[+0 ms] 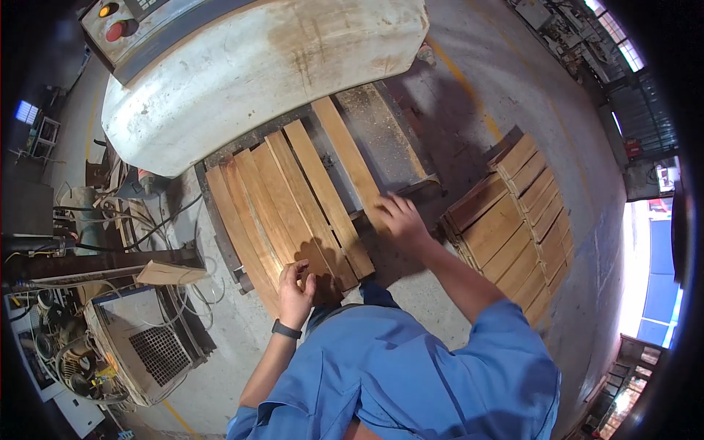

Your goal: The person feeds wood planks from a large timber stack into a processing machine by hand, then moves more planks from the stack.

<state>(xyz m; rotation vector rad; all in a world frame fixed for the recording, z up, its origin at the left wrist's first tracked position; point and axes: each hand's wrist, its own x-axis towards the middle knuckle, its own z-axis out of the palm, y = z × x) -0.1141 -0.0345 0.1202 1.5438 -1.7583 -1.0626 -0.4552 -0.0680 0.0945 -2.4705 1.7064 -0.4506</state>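
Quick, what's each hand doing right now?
Left hand: half-open over the boards, nothing visible in it.
Right hand: at the lone board's near end, grip unclear.

We list: at ten to twelve o'clock, machine housing (249,81), painted, semi-glossy, stained; at centre, planks (275,205), smooth-looking wood, softly sheened; at six, shirt (411,367), matt blue cloth; at three, floor (594,242), matt, scuffed.

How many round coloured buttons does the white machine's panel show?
2: a round yellow button above, a round red button below it. Others may be out of view.
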